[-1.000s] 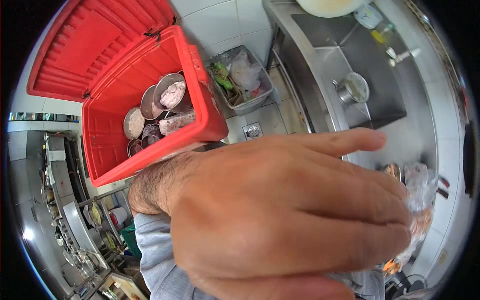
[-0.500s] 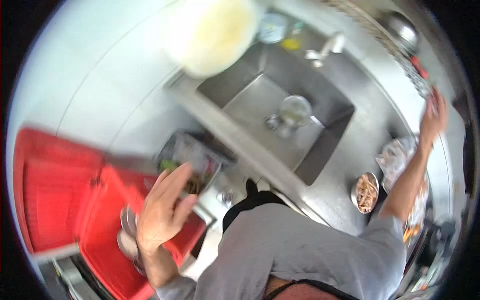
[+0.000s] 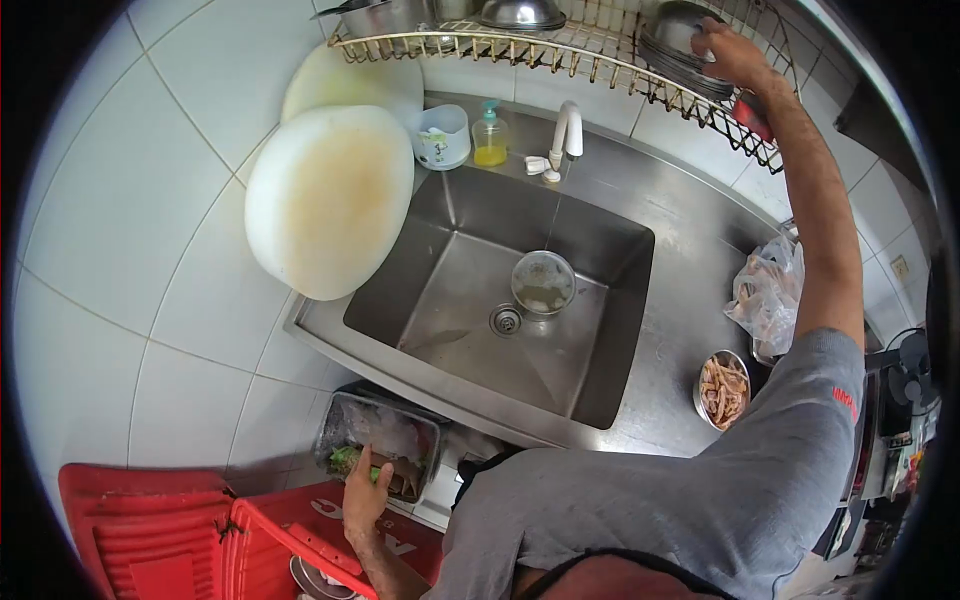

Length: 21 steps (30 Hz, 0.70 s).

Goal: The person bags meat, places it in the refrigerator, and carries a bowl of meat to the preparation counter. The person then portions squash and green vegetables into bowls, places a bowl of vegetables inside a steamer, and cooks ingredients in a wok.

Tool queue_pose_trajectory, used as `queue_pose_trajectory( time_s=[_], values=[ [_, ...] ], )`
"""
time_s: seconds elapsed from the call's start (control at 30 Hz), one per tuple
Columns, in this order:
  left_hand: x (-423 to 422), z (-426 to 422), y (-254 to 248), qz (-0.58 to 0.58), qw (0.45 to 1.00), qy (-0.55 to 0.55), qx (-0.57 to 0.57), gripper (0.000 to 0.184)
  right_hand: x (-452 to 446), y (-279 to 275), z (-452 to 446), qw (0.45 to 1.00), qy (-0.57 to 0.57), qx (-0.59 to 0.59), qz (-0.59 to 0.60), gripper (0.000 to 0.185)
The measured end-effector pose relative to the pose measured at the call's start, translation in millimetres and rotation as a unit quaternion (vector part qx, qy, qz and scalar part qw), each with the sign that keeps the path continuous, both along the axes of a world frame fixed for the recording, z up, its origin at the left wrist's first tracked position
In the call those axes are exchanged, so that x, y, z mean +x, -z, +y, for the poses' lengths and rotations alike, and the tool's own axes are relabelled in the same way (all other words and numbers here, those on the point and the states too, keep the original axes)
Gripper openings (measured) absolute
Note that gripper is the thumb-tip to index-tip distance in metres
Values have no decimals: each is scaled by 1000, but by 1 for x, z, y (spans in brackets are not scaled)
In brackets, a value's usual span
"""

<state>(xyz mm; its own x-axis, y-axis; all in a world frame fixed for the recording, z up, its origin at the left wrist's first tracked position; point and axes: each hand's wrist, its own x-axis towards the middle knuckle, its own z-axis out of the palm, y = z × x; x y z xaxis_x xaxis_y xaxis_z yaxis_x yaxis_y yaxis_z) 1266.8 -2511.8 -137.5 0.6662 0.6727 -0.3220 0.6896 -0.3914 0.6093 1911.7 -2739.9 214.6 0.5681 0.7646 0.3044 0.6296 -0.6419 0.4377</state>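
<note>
Bench [image 3: 680,290] with inset sink [image 3: 450,310], red box [image 3: 330,535] at lower left, wire rack [image 3: 590,60] above, and bin [image 3: 436,445] beside the box. Stacked metal bowls [image 3: 668,38] rest toward the rack's right end. Right hand [image 3: 735,55], apart from the bowls half a second ago, is now at the stack, bringing them within grasp; its fingers are curled, but whether they pinch a bowl is not discernible. Left hand [image 3: 368,492], fingers loosely spread, holds nothing visible near the bin.
</note>
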Motion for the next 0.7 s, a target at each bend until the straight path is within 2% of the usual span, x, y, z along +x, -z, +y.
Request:
queue_pose_trajectory(
  time_s=[0.1,0.17,0.27,0.4,0.53,0.6,0.7],
  values=[
    [3,11,8,-26,999,10,24,54,3,-1,0,997,-14,-40,-65,34],
    [5,13,15,-42,998,19,35,54,3,-6,3,989,10,-120,-87,44],
    [17,5,8,-42,998,20,30,53,4,4,4,985,-41,-79,-151,50],
    [24,-2,14,-24,999,-4,-37,53,8,1,10,982,-34,-101,-154,56],
    [16,0,28,-43,999,3,-1,53,17,-2,9,984,-57,-80,-147,61],
    [14,-1,28,-57,997,12,55,53,15,-6,11,990,-9,-76,-117,68],
    [15,-4,25,-42,998,-2,43,53,13,-1,11,986,8,-89,-140,73]
  ],
)
